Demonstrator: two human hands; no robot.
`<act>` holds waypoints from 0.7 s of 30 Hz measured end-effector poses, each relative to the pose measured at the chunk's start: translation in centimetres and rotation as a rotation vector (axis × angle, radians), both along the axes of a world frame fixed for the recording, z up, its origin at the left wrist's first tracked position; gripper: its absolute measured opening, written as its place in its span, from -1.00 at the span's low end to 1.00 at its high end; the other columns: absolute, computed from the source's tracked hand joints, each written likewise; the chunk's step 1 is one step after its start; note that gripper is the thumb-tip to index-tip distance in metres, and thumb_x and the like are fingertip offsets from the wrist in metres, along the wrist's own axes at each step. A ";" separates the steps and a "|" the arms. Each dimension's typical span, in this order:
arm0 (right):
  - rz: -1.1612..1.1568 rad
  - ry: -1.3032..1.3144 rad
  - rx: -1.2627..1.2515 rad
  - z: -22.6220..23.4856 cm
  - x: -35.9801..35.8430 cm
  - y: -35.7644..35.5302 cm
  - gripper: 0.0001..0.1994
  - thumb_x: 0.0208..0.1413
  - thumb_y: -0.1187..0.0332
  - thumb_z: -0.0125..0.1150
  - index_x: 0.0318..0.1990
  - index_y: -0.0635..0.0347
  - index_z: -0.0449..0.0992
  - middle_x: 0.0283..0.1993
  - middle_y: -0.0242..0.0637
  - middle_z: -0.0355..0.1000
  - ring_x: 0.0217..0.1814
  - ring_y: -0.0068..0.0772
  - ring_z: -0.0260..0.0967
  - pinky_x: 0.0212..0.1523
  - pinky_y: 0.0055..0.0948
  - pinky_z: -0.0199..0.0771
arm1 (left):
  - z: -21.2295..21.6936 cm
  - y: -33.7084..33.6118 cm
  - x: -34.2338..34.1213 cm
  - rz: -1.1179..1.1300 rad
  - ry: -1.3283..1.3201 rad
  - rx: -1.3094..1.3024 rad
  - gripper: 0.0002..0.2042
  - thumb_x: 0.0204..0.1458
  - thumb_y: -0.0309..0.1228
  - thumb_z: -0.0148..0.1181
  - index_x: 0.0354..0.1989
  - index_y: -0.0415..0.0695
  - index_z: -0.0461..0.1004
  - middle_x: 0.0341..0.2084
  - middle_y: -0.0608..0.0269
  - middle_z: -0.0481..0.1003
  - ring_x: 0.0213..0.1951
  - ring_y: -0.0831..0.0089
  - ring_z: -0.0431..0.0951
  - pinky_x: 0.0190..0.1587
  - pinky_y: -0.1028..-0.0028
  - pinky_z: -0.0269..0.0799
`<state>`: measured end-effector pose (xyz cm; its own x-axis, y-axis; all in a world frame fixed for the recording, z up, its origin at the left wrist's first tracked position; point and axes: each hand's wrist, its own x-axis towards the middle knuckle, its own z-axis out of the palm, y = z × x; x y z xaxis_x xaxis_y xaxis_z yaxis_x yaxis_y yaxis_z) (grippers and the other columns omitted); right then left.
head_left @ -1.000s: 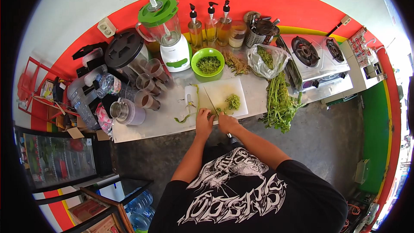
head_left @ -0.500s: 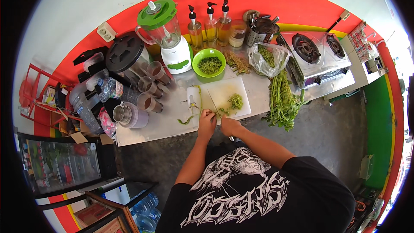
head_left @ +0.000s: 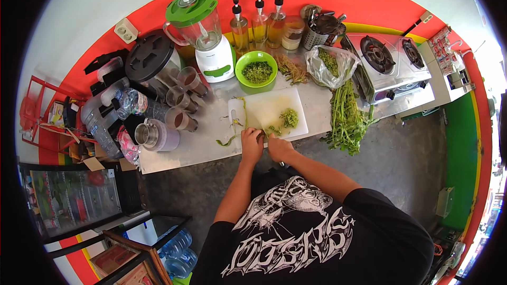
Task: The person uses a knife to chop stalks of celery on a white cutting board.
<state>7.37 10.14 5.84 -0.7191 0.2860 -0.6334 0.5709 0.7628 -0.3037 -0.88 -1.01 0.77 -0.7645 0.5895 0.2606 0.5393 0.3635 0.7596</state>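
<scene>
A white cutting board lies at the counter's near edge. My right hand is closed round a knife, its thin blade pointing away over the board and hard to make out. Close beside the blade, my left hand has its fingers curled at the board's near edge; what they hold is hidden. Finely chopped greens form a small heap right of the blade, with more bits by the right hand. Along the board's left side lie a long green stalk and a loose leaf.
Behind the board stand a green bowl of chopped greens, a blender and pump bottles. Rightward are a plastic bag, leafy green stalks overhanging the edge, and a gas stove. Plastic cups and a flask stand left.
The knife blade has tilted and shows less clearly between my hands. Both hands remain at the board's near edge, with only a slight shift. The whole view has moved a little.
</scene>
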 end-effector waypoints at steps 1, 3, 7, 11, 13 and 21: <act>0.006 0.037 0.004 -0.2 -0.5 0.7 -0.59 0.13 0.31 0.18 0.03 0.39 0.26 -0.05 0.21 0.53 0.05 0.16 0.53 0.04 0.01 0.51 | 0.3 0.1 0.0 -0.028 -0.004 0.001 -0.86 -0.06 -0.58 0.27 -0.29 -0.15 0.59 -0.33 0.14 0.45 -0.16 0.07 0.39 -0.05 0.20 0.34; 0.019 0.076 0.004 0.2 -1.2 0.7 -0.58 0.12 0.31 0.18 0.03 0.39 0.26 -0.05 0.22 0.53 0.05 0.16 0.53 0.04 0.02 0.51 | 0.1 -0.3 -0.2 -0.049 -0.006 -0.004 -0.85 -0.07 -0.57 0.27 -0.29 -0.15 0.59 -0.33 0.14 0.45 -0.16 0.07 0.39 -0.05 0.20 0.33; 0.027 -0.028 -0.008 0.3 -0.3 -0.2 -0.59 0.13 0.37 0.15 0.07 0.38 0.26 -0.03 0.17 0.53 0.06 0.11 0.54 0.05 -0.05 0.53 | -0.8 -0.6 -0.4 -0.034 -0.037 -0.046 -0.84 -0.08 -0.57 0.29 -0.28 -0.15 0.59 -0.33 0.14 0.46 -0.16 0.07 0.39 -0.04 0.21 0.31; 0.019 0.000 0.001 0.4 -0.2 -0.1 -0.59 0.11 0.38 0.17 0.07 0.38 0.27 -0.02 0.16 0.53 0.08 0.10 0.53 0.06 -0.05 0.53 | -0.6 -0.2 -0.4 -0.011 -0.021 -0.022 -0.82 -0.12 -0.59 0.30 -0.29 -0.15 0.58 -0.34 0.15 0.48 -0.17 0.07 0.39 -0.04 0.21 0.31; 0.035 -0.001 -0.003 0.6 -1.2 0.9 -0.60 0.12 0.39 0.16 0.07 0.38 0.27 -0.02 0.16 0.53 0.07 0.11 0.53 0.05 -0.05 0.53 | -0.3 -0.2 -0.2 -0.032 -0.020 -0.016 -0.84 -0.09 -0.58 0.30 -0.29 -0.17 0.57 -0.33 0.14 0.46 -0.16 0.06 0.38 -0.04 0.21 0.31; -0.012 0.035 0.023 -0.1 0.0 -0.6 -0.61 0.14 0.31 0.18 0.01 0.37 0.29 -0.08 0.17 0.54 0.03 0.15 0.54 0.03 -0.04 0.53 | 0.3 -0.5 -0.3 -0.023 -0.069 -0.024 -0.87 -0.05 -0.56 0.28 -0.29 -0.18 0.55 -0.32 0.12 0.47 -0.15 0.06 0.39 -0.03 0.20 0.31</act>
<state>7.40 9.56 5.72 -0.7369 0.3094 -0.6010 0.5697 0.7629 -0.3058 -1.16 -1.47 1.08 -0.7662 0.6130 0.1929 0.4942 0.3702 0.7866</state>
